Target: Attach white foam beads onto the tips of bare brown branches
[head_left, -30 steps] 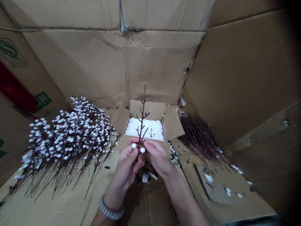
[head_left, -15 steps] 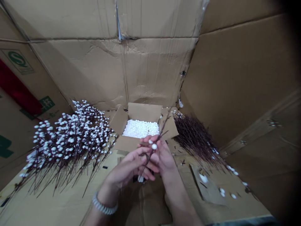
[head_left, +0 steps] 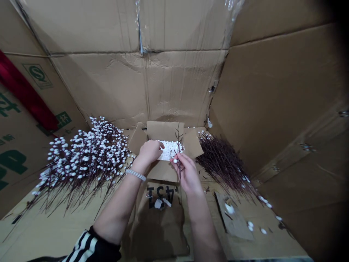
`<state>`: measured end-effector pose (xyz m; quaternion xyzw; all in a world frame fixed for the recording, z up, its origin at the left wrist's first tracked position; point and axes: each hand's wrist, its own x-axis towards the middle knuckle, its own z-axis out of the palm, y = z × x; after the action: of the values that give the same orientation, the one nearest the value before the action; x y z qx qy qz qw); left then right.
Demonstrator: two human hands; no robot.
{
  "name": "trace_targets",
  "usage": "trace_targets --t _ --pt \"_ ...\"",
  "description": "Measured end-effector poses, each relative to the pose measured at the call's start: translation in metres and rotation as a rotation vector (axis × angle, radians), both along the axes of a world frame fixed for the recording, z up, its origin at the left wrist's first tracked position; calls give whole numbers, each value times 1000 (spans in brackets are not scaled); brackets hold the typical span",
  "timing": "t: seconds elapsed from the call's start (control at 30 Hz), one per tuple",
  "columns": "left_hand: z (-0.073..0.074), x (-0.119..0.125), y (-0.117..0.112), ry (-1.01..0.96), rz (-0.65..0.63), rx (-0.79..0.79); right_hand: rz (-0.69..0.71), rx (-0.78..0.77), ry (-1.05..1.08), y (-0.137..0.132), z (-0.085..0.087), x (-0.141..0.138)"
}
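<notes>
Hands, 2: right hand [head_left: 188,173] pinching 1 twig [head_left: 179,145], left hand [head_left: 148,153] curled over carton's foam beads [head_left: 171,149], grip unclear.

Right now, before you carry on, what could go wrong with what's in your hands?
The thin twig pinched in your right hand could snap, or the white bead by your fingers could fall. Your left hand is over the box of white beads, so a knock could spill some onto the cardboard, where loose beads lie.
</notes>
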<state>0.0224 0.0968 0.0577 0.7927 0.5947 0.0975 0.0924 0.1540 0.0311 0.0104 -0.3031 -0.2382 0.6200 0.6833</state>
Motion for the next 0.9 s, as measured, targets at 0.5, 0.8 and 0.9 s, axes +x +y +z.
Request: trace_targets --t 0.5,0.8,0.9 --pt "-35 7 15 215 -117 -164 98 38 6 -2 -7 6" --pt "-40 -3 13 142 -135 -202 47 48 15 -6 -1 2" --pt "-39 -9 12 49 -123 -170 19 42 7 -5 -2 0"
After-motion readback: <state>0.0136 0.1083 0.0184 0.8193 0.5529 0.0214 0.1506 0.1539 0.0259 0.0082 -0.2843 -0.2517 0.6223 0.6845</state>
